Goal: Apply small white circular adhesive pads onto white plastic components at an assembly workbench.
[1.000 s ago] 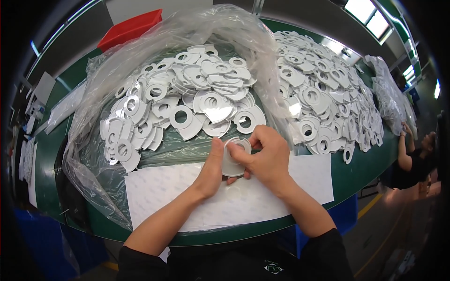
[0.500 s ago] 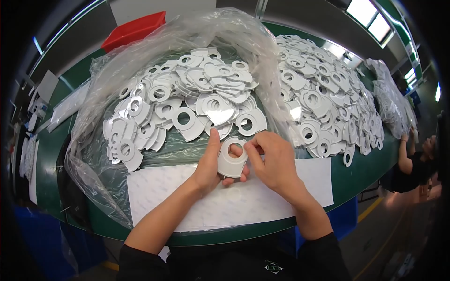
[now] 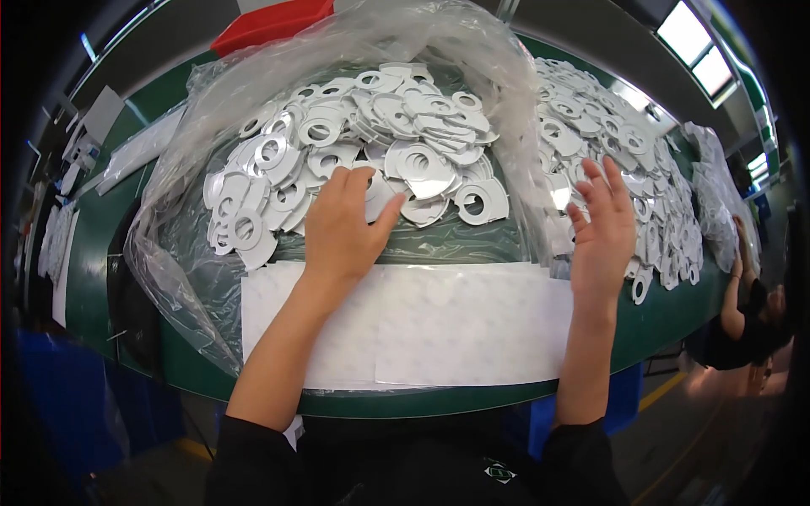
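My left hand (image 3: 342, 232) reaches over the near edge of the middle pile of flat white plastic parts (image 3: 413, 118), each with a round hole. Its thumb and fingers are apart, on either side of one white part (image 3: 374, 198) that lies in the pile; whether they touch it is hard to see. My right hand (image 3: 603, 232) is raised at the near left side of the right-hand pile of the same parts (image 3: 666, 194). Its fingers are spread and nothing shows in them.
Clear plastic sheeting (image 3: 169, 194) rings the middle pile. White paper sheets (image 3: 464, 325) lie along the front of the green table (image 3: 396, 405). A red bin (image 3: 270, 25) stands at the back left. Far right, a person (image 3: 742, 312) works beside a plastic bag (image 3: 717, 202).
The white part held between both hands has left them. My left hand has moved forward to the middle pile, my right hand rightward to the right pile. The view has shifted slightly.
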The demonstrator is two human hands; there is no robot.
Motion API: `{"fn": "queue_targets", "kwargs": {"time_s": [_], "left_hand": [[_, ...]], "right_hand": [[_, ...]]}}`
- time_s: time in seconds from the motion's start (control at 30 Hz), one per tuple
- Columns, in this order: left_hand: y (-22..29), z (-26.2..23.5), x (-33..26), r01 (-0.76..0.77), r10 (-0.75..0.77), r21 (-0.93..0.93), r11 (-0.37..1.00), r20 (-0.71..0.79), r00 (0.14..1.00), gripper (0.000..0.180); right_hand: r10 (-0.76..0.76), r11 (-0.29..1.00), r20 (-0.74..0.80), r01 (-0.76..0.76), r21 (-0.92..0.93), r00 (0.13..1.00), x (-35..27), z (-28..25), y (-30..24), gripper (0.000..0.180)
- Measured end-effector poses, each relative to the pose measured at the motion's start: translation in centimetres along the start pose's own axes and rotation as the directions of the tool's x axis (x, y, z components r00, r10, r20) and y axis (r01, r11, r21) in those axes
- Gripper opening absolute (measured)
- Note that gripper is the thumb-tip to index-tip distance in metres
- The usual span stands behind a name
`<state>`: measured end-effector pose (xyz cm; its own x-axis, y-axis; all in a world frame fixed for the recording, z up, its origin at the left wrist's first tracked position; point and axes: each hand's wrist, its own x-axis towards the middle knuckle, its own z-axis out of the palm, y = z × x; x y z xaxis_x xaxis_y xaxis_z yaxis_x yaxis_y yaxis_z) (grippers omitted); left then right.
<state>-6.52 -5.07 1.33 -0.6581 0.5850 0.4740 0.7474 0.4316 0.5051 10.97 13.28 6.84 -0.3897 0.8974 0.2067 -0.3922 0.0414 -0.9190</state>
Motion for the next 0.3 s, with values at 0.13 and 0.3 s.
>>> {"fn": "queue_targets", "kwargs": {"time_s": [0.13, 0.3], "left_hand": [[-0.4, 1.0, -0.7, 0.004, -0.014, 0.109, 0.994, 0.09, 0.996, 0.039], [-0.6, 1.2, -0.7, 0.005, -0.005, 0.004, 1.0, 0.056, 0.998, 0.038]], "right_hand": [[0.11, 0.829, 0.673, 0.306, -0.469, 0.732, -4.2, 1.6, 1.5, 0.024], [0.296, 0.546, 0.91, 0.729, -0.412, 0.292, -8.4, 3.2, 2.6, 0.027]]}}
